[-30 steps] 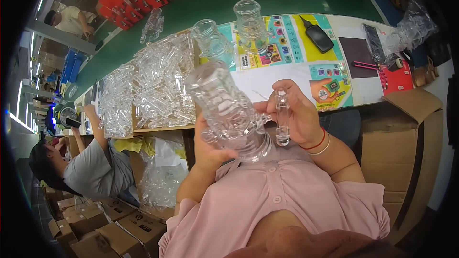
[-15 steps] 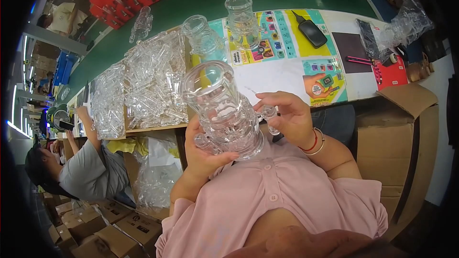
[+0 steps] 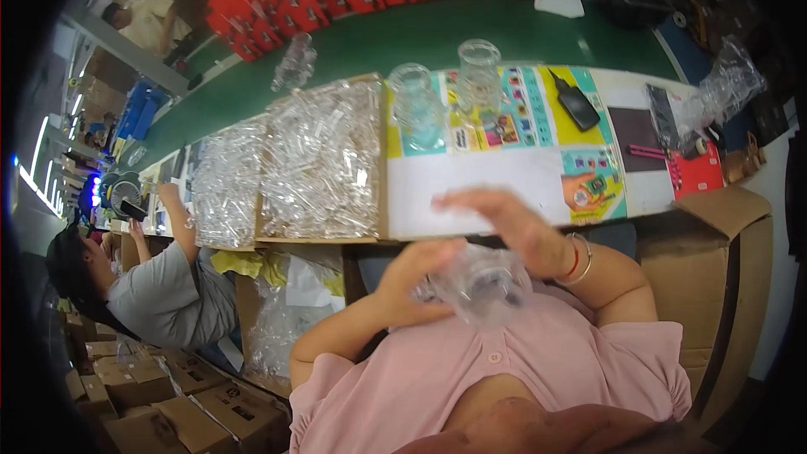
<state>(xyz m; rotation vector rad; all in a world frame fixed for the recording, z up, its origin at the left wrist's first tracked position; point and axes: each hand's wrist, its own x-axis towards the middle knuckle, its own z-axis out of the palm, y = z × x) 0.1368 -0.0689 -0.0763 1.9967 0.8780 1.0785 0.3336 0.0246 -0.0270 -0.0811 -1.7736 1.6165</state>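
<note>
My left hand (image 3: 416, 282) is closed around the side of a clear glass-like vessel (image 3: 487, 282), held tilted and low against my chest; it is smeared by motion. My right hand (image 3: 517, 223) hovers at the vessel's far right side, fingers stretched out and blurred, with nothing seen in them. Whether its palm touches the vessel I cannot tell. Beyond my hands, two similar clear vessels stand on the table: one wide-mouthed vessel (image 3: 416, 109) and, to its right and farther back, another clear vessel (image 3: 479, 80).
To the left, a cardboard tray (image 3: 383, 176) holds many clear tube-like pieces (image 3: 319, 160). A black bottle (image 3: 576, 105) with a nozzle lies on printed sheets. An open carton (image 3: 681, 286) stands at my right. A co-worker in a grey shirt (image 3: 172, 294) sits at left.
The vessel has come down and tipped over toward my chest, in my left hand. My right hand has left the small knob on its side, and its fingers have straightened. The view has shifted.
</note>
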